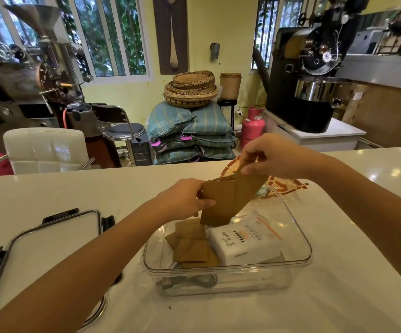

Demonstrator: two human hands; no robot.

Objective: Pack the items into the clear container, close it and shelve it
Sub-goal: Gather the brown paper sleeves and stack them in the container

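Observation:
The clear container [300,239] stands open on the white counter in front of me. Inside lie several brown paper sleeves [189,248] on the left and a white printed packet [245,239] on the right. A stack of brown paper bags [228,203] is held upright over the container's back left part, its lower edge dipping inside. My left hand [185,200] grips the stack's left edge. My right hand [271,157] pinches its upper right corner. The container's lid [50,239], clear with black clasps, lies flat to the left.
A patterned orange plate [283,183] sits just behind the container. A grey cable [194,281] shows through the container's front wall. A white chair [45,150], sacks and baskets stand beyond the counter's far edge.

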